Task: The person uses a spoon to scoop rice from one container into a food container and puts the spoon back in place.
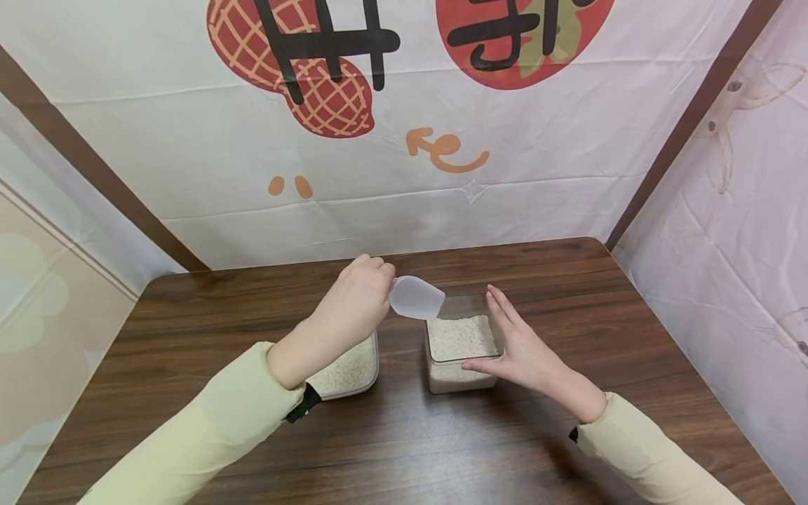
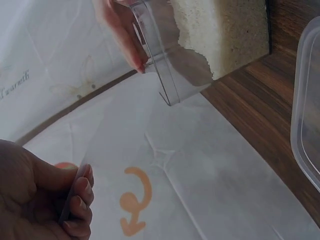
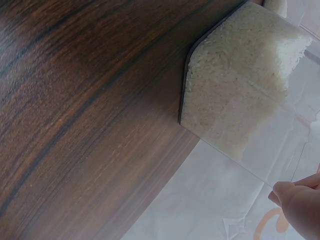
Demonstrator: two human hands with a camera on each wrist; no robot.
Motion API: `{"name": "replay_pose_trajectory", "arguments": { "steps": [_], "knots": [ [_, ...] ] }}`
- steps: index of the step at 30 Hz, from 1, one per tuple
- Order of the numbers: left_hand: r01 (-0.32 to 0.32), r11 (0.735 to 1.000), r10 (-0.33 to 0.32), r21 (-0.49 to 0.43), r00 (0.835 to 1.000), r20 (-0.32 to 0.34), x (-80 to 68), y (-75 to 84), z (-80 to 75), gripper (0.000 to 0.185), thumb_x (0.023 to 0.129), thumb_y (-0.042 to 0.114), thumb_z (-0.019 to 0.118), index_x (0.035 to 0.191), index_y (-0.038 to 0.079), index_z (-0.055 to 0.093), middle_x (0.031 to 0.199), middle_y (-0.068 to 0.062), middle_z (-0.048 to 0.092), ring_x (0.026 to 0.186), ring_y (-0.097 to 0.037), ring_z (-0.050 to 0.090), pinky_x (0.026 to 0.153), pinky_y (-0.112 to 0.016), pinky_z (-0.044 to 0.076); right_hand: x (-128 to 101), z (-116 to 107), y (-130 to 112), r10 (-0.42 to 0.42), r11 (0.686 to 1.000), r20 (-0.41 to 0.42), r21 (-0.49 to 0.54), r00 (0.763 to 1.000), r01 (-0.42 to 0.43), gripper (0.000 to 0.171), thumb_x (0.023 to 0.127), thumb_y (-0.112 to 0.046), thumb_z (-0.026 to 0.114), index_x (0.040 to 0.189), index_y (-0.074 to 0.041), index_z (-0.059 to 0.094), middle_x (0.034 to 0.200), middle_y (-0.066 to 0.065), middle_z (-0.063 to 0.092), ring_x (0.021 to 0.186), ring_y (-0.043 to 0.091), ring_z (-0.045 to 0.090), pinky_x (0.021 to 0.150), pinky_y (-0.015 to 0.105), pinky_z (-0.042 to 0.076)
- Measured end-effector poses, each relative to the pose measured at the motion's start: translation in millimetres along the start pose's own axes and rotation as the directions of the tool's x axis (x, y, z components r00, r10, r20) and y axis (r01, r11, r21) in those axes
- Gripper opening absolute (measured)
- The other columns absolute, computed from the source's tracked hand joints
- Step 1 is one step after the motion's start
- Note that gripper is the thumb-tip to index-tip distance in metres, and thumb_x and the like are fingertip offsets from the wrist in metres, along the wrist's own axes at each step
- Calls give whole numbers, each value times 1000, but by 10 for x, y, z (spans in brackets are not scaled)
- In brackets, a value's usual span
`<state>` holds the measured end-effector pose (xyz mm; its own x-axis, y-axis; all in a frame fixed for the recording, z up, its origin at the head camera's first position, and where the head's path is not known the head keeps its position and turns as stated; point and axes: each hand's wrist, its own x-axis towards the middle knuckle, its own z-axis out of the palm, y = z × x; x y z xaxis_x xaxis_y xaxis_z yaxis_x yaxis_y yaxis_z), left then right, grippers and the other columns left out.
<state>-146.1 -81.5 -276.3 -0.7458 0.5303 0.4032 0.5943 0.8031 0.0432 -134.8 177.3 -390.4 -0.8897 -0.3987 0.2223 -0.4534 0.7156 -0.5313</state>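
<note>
My left hand [image 1: 369,287] grips the handle of a translucent white scoop [image 1: 416,297], holding its bowl over the near left corner of a clear square container [image 1: 461,379] partly filled with rice. In the left wrist view the fingers [image 2: 80,200] pinch the thin handle, and the clear container [image 2: 200,45] shows above. My right hand [image 1: 508,340] rests against that container's right side, fingers straight and thumb along the front. The right wrist view shows the rice container [image 3: 240,95] and one fingertip [image 3: 297,210].
A second, lower rice container [image 1: 350,368] with rounded corners sits under my left wrist; its rim [image 2: 306,110] shows at the right of the left wrist view. Both stand on a dark wooden table [image 1: 221,330]. Printed white cloth [image 1: 442,203] hangs behind and at both sides.
</note>
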Motion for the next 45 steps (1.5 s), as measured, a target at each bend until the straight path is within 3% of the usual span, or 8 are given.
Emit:
{"name": "replay_pose_trajectory", "arguments": {
  "steps": [4,8,14,24,32,45],
  "knots": [
    [-79,993,79,87,997,-2,32,37,32,5,72,-7,59,75,-3,59,68,-9,57,62,-21,46,61,-28,36,0,-1,-4,-1,1000,-3,-5,1000,1,113,66,-58,70,143,1,13,151,9,9,132,30,25,100,46,31],
    [-156,975,157,159,988,2,65,81,69,16,64,-2,69,77,-3,60,69,-9,58,63,-21,49,61,-28,36,0,-4,-8,-2,1000,-4,-5,1000,2,112,66,-57,71,143,2,15,151,10,10,132,31,26,100,46,31],
    [-193,956,198,220,980,3,117,148,130,21,62,3,74,78,-2,61,71,-9,59,66,-21,51,62,-28,38,4,-7,-14,-5,1000,-5,-8,1000,5,111,66,-56,72,142,4,16,151,11,11,132,31,25,101,46,31],
    [-187,937,185,294,982,34,185,297,226,13,69,4,70,80,0,64,72,-7,60,67,-20,51,59,-28,42,13,0,-10,-6,1000,-3,-11,1000,6,112,67,-56,72,144,-1,13,151,10,9,133,30,25,101,45,31],
    [-173,901,173,399,984,34,234,405,313,3,75,8,65,73,6,64,65,-2,56,61,-15,45,52,-22,39,21,4,-1,-12,1000,-5,-10,1000,12,111,67,-55,72,143,1,14,150,12,11,132,30,25,100,45,31],
    [-199,868,149,456,978,144,260,531,406,13,84,15,57,76,9,66,67,0,56,65,-13,46,55,-22,38,13,-3,-7,-20,1000,-6,5,1000,20,110,66,-54,73,142,2,16,151,8,9,131,30,27,100,44,32]
  ]
}}
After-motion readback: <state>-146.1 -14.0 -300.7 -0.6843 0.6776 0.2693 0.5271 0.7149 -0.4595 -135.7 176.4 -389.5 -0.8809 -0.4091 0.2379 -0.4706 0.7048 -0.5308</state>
